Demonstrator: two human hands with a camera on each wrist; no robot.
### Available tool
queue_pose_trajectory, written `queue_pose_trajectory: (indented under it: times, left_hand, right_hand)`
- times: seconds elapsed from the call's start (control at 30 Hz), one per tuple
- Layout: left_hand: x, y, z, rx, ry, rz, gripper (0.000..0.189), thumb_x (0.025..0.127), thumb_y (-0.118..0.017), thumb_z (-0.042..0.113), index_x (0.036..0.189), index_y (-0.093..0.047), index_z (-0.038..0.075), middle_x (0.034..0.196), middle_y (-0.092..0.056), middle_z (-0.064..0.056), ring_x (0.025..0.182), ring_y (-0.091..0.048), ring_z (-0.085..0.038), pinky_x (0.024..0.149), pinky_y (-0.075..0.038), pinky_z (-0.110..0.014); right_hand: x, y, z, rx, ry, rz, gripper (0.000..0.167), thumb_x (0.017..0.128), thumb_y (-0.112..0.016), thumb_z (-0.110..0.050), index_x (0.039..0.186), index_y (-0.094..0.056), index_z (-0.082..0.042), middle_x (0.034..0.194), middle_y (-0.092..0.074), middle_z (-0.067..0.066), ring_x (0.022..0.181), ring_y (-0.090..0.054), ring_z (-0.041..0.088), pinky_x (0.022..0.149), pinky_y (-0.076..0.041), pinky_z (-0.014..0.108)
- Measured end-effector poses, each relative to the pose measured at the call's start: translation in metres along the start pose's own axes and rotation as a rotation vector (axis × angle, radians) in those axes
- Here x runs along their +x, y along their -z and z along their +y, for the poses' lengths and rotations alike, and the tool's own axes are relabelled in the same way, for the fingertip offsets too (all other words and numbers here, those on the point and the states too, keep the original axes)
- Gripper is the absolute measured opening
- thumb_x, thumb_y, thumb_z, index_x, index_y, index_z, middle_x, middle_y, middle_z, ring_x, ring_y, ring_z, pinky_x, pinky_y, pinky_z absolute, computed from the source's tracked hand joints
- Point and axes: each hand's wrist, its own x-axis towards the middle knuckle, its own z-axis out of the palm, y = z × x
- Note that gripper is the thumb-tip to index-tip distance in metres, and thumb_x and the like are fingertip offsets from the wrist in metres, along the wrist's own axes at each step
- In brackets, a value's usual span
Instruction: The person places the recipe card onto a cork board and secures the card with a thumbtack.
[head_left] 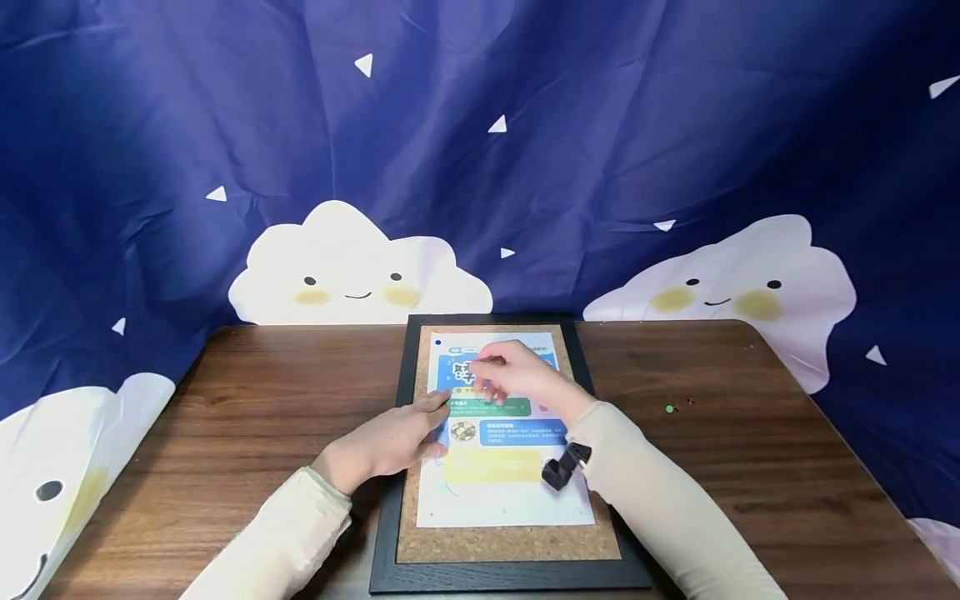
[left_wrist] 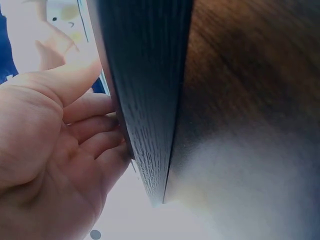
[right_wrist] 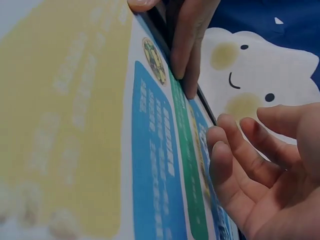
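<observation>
A printed poster [head_left: 510,510] lies on a cork board [head_left: 510,546] with a black frame [head_left: 510,577]. A blue pushpin [head_left: 438,342] marks the poster's upper left corner. My left hand [head_left: 393,437] rests at the left side, its fingers on the poster's edge; the left wrist view shows that hand [left_wrist: 55,135] beside the frame's black side [left_wrist: 142,90]. My right hand [head_left: 517,371] hovers over the poster's upper part. Its fingers are loosely bent, and the right wrist view shows a gap between thumb and fingers of that hand [right_wrist: 270,175], with nothing visible in it.
On the brown wooden table [head_left: 750,483], to the right of the board, lie a small green pin [head_left: 670,408] and other tiny pieces [head_left: 691,402]. A dark blue curtain [head_left: 570,167] with white clouds hangs behind the table. A black device [head_left: 564,467] sits on my right wrist.
</observation>
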Motion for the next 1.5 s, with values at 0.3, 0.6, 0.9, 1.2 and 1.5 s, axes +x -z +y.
queue_pose_trajectory:
  times: [0.3,0.6,0.9,1.2,1.5]
  left_hand:
    - [-0.007,0.011,0.017,0.001,0.017,-0.013,0.069,0.108,-0.067,0.032,0.161,-0.045,-0.005,0.178,-0.028,-0.021,0.165,-0.030,-0.036,0.127,-0.041,-0.050]
    - [-0.009,0.017,0.028,0.001,0.044,-0.032,0.068,0.107,-0.068,0.029,0.160,-0.045,-0.006,0.177,-0.028,-0.021,0.165,-0.029,-0.037,0.127,-0.040,-0.052]
    - [-0.009,0.018,0.024,-0.027,0.047,-0.032,0.068,0.107,-0.069,0.031,0.160,-0.046,-0.006,0.177,-0.029,-0.021,0.165,-0.030,-0.039,0.127,-0.039,-0.054]
    - [-0.014,0.018,0.020,-0.027,0.016,0.004,0.068,0.106,-0.072,0.029,0.157,-0.048,-0.009,0.175,-0.033,-0.025,0.162,-0.034,-0.043,0.124,-0.042,-0.057]
    - [-0.012,0.017,0.020,-0.026,-0.003,0.012,0.068,0.106,-0.072,0.030,0.157,-0.049,-0.009,0.174,-0.033,-0.025,0.162,-0.034,-0.044,0.123,-0.043,-0.056]
  right_hand:
    - [-0.037,0.024,0.012,-0.061,0.061,0.035,0.032,0.111,-0.063,-0.026,0.120,-0.071,0.004,0.096,-0.078,0.017,0.073,-0.071,0.023,0.060,-0.056,0.030]
    - [-0.072,0.043,0.030,-0.095,0.086,0.121,0.028,0.111,-0.064,-0.021,0.118,-0.072,0.005,0.093,-0.077,0.017,0.076,-0.071,0.026,0.066,-0.060,0.031]
    - [-0.112,0.066,0.052,-0.128,0.108,0.188,0.024,0.111,-0.063,-0.016,0.114,-0.071,0.007,0.089,-0.074,0.017,0.072,-0.069,0.023,0.062,-0.060,0.030]
    - [-0.140,0.085,0.061,-0.158,0.084,0.288,0.024,0.109,-0.067,-0.017,0.114,-0.072,0.006,0.092,-0.076,0.017,0.074,-0.071,0.023,0.063,-0.062,0.032]
    - [-0.161,0.103,0.078,-0.183,0.046,0.372,0.025,0.110,-0.064,-0.016,0.118,-0.071,0.007,0.095,-0.077,0.016,0.072,-0.070,0.020,0.063,-0.062,0.031]
